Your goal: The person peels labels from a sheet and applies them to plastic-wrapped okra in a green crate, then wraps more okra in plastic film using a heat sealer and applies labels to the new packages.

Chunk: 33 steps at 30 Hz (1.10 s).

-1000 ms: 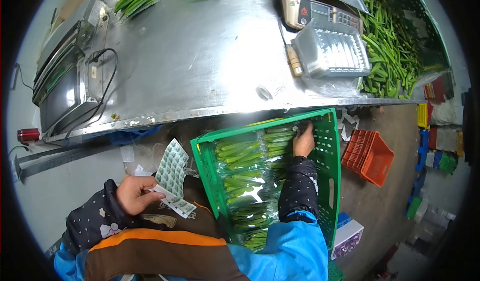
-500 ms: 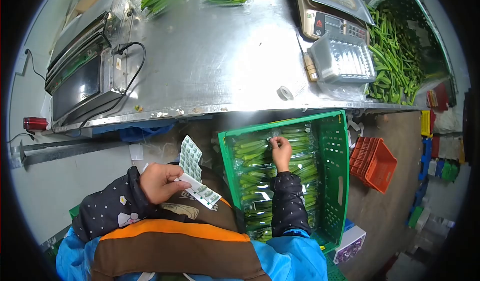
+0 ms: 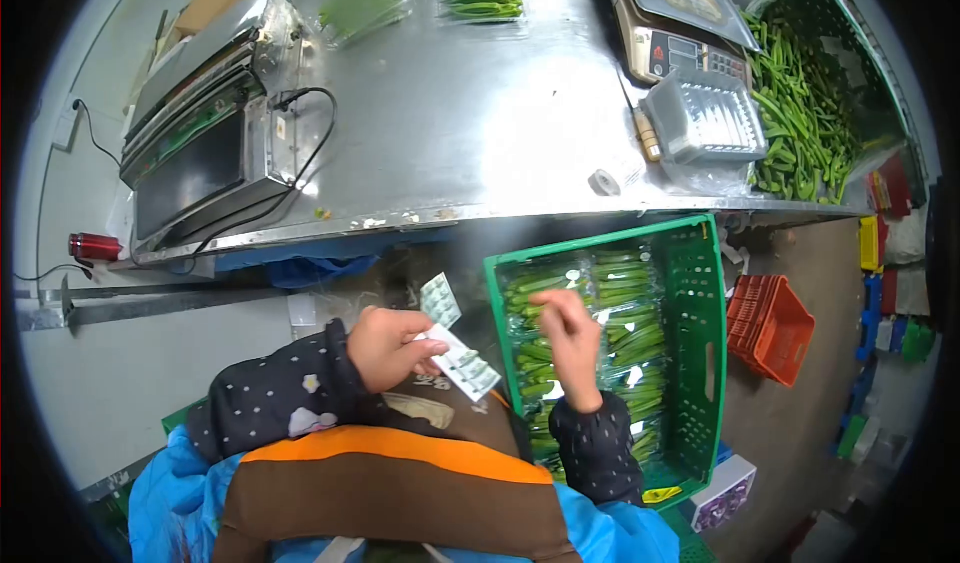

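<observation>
- Far out to the left of the green crate, the sealing machine sat on the steel table, cable trailing, nobody touching it.
- Just left of the crate, the left hand was closed on the sticker sheet, thumb on top, fingers curled under. Half a second earlier that sheet had been held further from the crate; now its edge was nearly at the crate's left wall.
- And there was the change: the right hand had come off the okra packs. A second ago it was at the crate's far rim, then pressing on a pack mid-crate; now it was lifted above the crate's near-left corner, fingertips turned towards the sheet.
- Its fingers looked drawn together, but the blur left it unclear whether they pinched anything.
- So no pack was under a hand at that instant. The wrapped packs lay in rows inside the crate, filling it.
- Beyond the crate's far rim, a scale stood on the table.
- Right of the crate, an orange crate sat on the floor.
</observation>
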Motion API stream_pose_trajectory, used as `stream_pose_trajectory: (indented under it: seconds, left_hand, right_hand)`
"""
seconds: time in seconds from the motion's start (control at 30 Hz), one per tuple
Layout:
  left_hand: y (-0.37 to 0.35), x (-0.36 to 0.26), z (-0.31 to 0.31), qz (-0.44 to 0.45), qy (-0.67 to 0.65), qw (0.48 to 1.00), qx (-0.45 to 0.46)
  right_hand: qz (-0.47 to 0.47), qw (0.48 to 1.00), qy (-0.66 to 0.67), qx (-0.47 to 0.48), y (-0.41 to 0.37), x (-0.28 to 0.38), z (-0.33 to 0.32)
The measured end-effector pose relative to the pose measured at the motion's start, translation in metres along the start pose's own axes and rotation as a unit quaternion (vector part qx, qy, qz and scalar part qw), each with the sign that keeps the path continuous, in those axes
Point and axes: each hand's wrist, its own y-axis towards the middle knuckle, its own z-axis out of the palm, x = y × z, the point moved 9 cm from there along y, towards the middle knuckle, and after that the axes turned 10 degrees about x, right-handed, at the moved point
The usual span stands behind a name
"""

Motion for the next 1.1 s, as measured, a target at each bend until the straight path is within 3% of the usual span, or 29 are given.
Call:
stream_pose_trajectory:
  seconds: [0.03,0.07,0.13,0.27,0.33,0.4,0.47,0.5,0.53,0.6,0.67,0.73,0.8,0.87,0.93,1.0,1.1]
  left_hand:
    - [-0.002,0.005,-0.003,-0.003,0.012,1.000,0.005]
    - [0.003,-0.001,0.003,0.002,-0.009,1.000,-0.002]
    - [0.004,-0.004,0.005,-0.002,-0.007,1.000,0.005]
    - [0.004,-0.003,0.010,0.011,0.018,1.000,0.017]
    - [0.004,0.001,0.008,-0.020,0.032,0.999,0.006]
    - [0.004,0.001,0.009,-0.025,0.030,0.999,0.008]
    - [0.003,0.003,0.011,-0.031,0.026,0.999,0.010]
    - [0.002,0.001,0.010,-0.018,0.021,1.000,0.000]
    - [0.002,-0.002,0.010,-0.002,0.016,1.000,-0.008]
    - [0.004,0.000,0.012,-0.010,0.009,1.000,-0.004]
    - [0.005,0.005,0.014,-0.021,0.001,1.000,0.001]
    - [0.006,0.006,0.012,-0.027,0.013,0.999,-0.017]
    - [0.006,0.007,0.011,-0.032,0.018,0.999,-0.018]
    - [0.005,0.009,0.011,-0.031,-0.007,0.999,-0.017]
    - [0.005,0.008,0.011,-0.030,-0.017,0.999,-0.013]
    - [0.003,0.012,0.010,-0.044,-0.020,0.999,-0.016]
    - [0.003,0.016,0.011,-0.060,-0.009,0.998,-0.007]
  right_hand:
    - [-0.002,1.000,-0.011,0.006,-0.002,0.009,0.006]
    - [-0.061,0.988,-0.045,0.131,-0.012,0.053,0.038]
    - [-0.073,0.984,-0.045,0.155,-0.021,0.059,0.053]
    - [-0.077,0.991,-0.056,0.096,-0.033,0.060,0.053]
    - [-0.153,0.967,-0.204,0.020,-0.047,0.079,0.048]
    - [-0.189,0.954,-0.231,0.019,-0.059,0.090,0.051]
    - [-0.071,0.997,0.002,-0.010,-0.059,0.068,0.038]
    - [-0.013,0.999,-0.011,-0.032,-0.058,0.057,0.032]
    - [0.023,0.995,0.060,-0.071,-0.061,0.047,0.030]
    - [-0.004,0.999,-0.005,-0.052,-0.067,0.044,0.035]
    - [-0.110,0.988,-0.111,-0.007,-0.068,0.064,0.040]
    - [0.039,0.981,0.188,0.042,-0.073,0.034,0.047]
    - [0.064,0.961,0.269,0.007,-0.068,0.021,0.018]
    - [0.090,0.922,0.363,-0.101,-0.064,-0.056,-0.040]
    - [0.123,0.980,0.030,-0.153,-0.073,-0.124,-0.097]
    - [0.145,0.977,-0.012,-0.154,-0.084,-0.176,-0.109]
    - [0.185,0.967,-0.111,-0.138,-0.088,-0.196,-0.104]
